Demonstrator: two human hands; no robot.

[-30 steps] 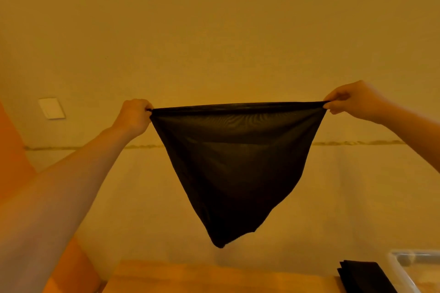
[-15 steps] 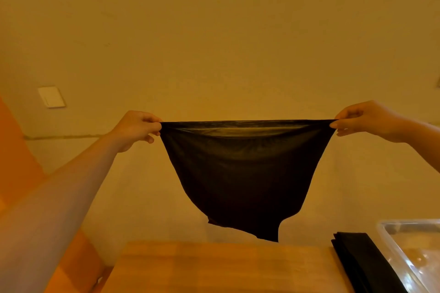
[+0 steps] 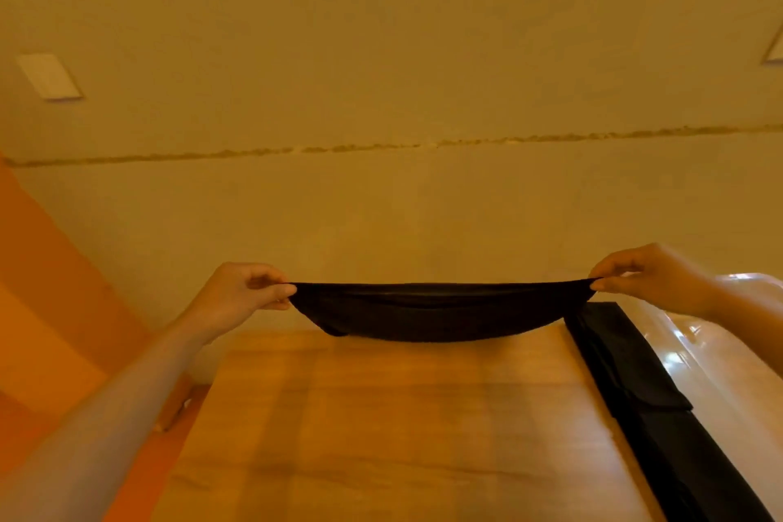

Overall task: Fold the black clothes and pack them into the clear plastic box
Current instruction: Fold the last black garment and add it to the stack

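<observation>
Over the far edge of the bench [image 3: 381, 415], left hand [image 3: 241, 292] and right hand [image 3: 648, 273] each pinch a corner of one black garment [image 3: 436, 311], unfolded, while other black clothes [image 3: 627, 386] lie beside the clear plastic box [image 3: 720, 360], unpacked as far as visible.

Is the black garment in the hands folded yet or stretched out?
Stretched out: left hand and right hand pinch opposite ends of the black garment.
</observation>
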